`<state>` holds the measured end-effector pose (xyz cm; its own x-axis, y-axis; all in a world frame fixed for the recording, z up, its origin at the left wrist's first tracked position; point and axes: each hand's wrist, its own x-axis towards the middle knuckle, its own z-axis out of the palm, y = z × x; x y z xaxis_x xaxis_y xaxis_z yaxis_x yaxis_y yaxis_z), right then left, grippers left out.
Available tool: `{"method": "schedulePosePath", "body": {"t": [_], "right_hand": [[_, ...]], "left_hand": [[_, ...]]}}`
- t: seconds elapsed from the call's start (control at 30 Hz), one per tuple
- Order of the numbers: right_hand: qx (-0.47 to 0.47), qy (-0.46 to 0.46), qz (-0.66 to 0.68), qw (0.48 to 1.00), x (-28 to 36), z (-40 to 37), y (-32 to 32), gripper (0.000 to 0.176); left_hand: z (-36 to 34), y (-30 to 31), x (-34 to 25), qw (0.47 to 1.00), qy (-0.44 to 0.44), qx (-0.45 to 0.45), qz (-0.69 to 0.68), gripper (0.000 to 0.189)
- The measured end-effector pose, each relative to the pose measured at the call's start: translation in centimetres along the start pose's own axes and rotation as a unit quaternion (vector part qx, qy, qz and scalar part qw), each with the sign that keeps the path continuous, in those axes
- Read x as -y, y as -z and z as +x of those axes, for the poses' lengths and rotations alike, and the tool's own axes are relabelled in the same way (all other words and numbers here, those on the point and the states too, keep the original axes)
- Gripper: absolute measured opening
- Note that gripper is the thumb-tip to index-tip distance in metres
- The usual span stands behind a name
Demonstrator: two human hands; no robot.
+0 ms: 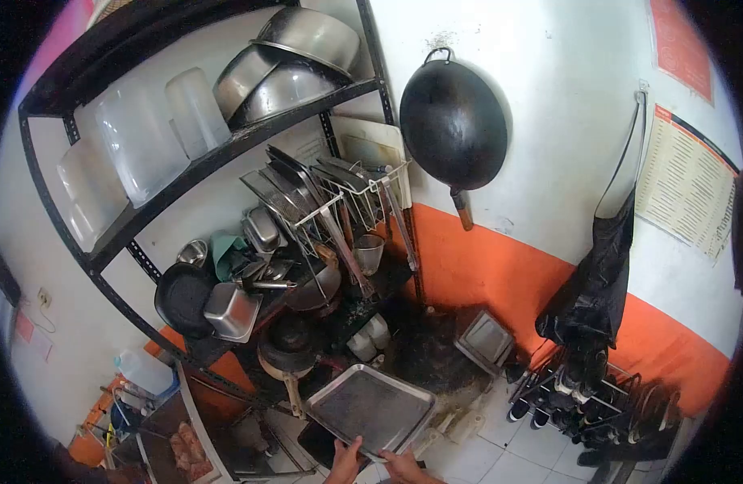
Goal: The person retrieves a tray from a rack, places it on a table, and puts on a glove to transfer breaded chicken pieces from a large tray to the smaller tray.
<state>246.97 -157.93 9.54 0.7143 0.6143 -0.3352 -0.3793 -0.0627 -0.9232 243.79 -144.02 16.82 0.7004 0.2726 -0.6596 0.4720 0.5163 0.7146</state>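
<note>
Both my hands hold a flat metal baking tray (370,406) by its near edge, low in the head view. My left hand (345,462) grips the edge left of centre, and my right hand (402,465) grips it just to the right. The tray is level, in front of a black metal shelf rack (105,254) crowded with pans, metal containers and utensils.
Steel bowls (295,60) and clear plastic tubs (137,141) sit on the top shelves. A black wok (454,125) hangs on the wall. A small metal pan (485,340) leans by the orange wall, beside a shoe rack (589,399) and a hanging black bag (593,290).
</note>
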Motion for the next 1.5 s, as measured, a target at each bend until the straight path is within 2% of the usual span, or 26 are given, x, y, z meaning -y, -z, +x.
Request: {"method": "schedulePosePath", "body": {"t": [0.07,0.13,0.2,0.23,0.27,0.33,0.37,0.4,0.43,0.47,0.53,0.57,0.63,0.67,0.7,0.77,0.8,0.9,0.93,1.0,1.1,1.17,1.2,1.27,1.37,1.5], "right_hand": [[0.003,-0.064,0.035,0.997,6.0,-2.2,-1.0,0.056],[0.014,-0.138,0.059,0.989,4.3,-2.4,-1.4,0.064],[-0.108,-0.004,-0.098,0.989,-4.5,0.1,-0.9,0.032],[-0.119,-0.090,0.110,0.983,-5.4,0.7,0.4,0.033],[-0.131,-0.178,0.308,0.926,-5.8,0.7,1.7,0.034],[-0.109,-0.154,0.388,0.902,-2.4,0.1,2.7,0.035],[-0.095,-0.175,0.366,0.909,-5.2,0.7,4.6,0.035],[-0.049,-0.059,0.149,0.986,-10.4,2.4,7.3,0.034],[0.017,0.068,-0.070,0.995,-13.4,2.7,8.6,0.033],[0.047,0.054,-0.087,0.994,-8.9,0.9,9.4,0.033],[0.076,-0.242,-0.129,0.959,1.1,-0.8,0.9,0.031],[0.086,-0.249,-0.142,0.954,0.4,-1.1,-0.4,0.031],[0.221,-0.210,-0.209,0.929,-4.1,-1.7,-3.3,0.029],[0.219,-0.212,-0.212,0.929,-5.2,-2.3,-5.0,0.029],[0.285,-0.216,-0.259,0.897,-6.5,-3.2,-7.0,0.035],[0.360,-0.218,-0.313,0.851,-10.3,-5.2,-10.3,0.040],[0.384,-0.220,-0.331,0.834,-12.6,-6.4,-12.5,0.046],[0.415,-0.224,-0.361,0.805,-18.3,-14.0,-19.2,0.046],[0.452,-0.259,-0.371,0.769,-19.9,-16.4,-21.8,0.047],[0.530,-0.296,-0.412,0.680,-21.8,-22.1,-27.2,0.048],[0.609,-0.310,-0.365,0.632,-23.2,-29.8,-32.0,0.046],[0.652,-0.156,-0.360,0.649,-23.5,-34.6,-35.8,0.040],[0.706,-0.154,-0.360,0.590,-22.4,-37.2,-38.7,0.043],[0.697,-0.092,-0.383,0.600,-25.3,-40.1,-42.5,0.041],[0.720,-0.129,-0.304,0.610,-23.9,-42.1,-46.1,0.038],[0.724,-0.128,-0.293,0.612,-30.2,-49.6,-56.7,0.034]], "left_hand": [[2.2,1.5,2.0,1.000,-0.026,0.003,-0.004,0.079],[5.6,5.1,7.0,0.975,-0.188,-0.057,-0.105,0.056],[4.1,6.6,7.4,0.978,-0.152,-0.086,-0.114,0.059],[3.1,7.2,7.1,0.982,-0.117,-0.099,-0.115,0.063],[1.4,7.3,6.7,0.978,-0.123,-0.098,-0.140,0.059],[0.1,10.0,9.9,0.977,-0.150,-0.096,-0.121,0.047],[-1.1,11.2,11.9,0.977,-0.179,-0.082,-0.085,0.037],[-4.6,10.8,10.3,0.978,-0.158,-0.129,0.040,0.053],[-6.5,11.3,11.4,0.976,-0.150,-0.156,0.011,0.053],[-8.0,11.8,12.8,0.973,-0.151,-0.168,-0.058,0.053],[-11.3,13.2,16.1,0.954,-0.110,-0.193,-0.199,0.054],[-13.8,13.5,17.0,0.949,-0.108,-0.202,-0.214,0.054],[-18.9,15.4,20.0,0.944,-0.066,-0.241,-0.214,0.053],[-16.7,19.4,33.0,0.942,-0.198,-0.268,0.025,0.048],[-19.6,19.3,33.3,0.943,-0.197,-0.267,0.021,0.048],[-26.9,17.4,32.0,0.853,-0.095,-0.339,-0.385,0.045],[-29.1,17.7,34.5,0.820,-0.137,-0.364,-0.420,0.042],[-37.3,18.6,42.0,0.776,-0.063,-0.462,-0.425,0.040],[-39.5,19.1,46.3,0.770,-0.135,-0.470,-0.410,0.040],[-45.5,19.1,50.4,0.723,-0.148,-0.522,-0.427,0.038],[-52.0,17.8,55.3,0.669,-0.140,-0.587,-0.434,0.044],[-56.5,18.9,56.8,0.633,-0.191,-0.599,-0.452,0.047],[-58.5,19.4,57.8,0.620,-0.239,-0.591,-0.458,0.049],[-62.1,22.3,59.3,0.602,-0.289,-0.606,-0.433,0.054],[-64.1,23.8,57.1,0.566,-0.326,-0.613,-0.444,0.055],[-71.7,34.3,62.4,0.564,-0.319,-0.627,-0.433,0.054]]}}
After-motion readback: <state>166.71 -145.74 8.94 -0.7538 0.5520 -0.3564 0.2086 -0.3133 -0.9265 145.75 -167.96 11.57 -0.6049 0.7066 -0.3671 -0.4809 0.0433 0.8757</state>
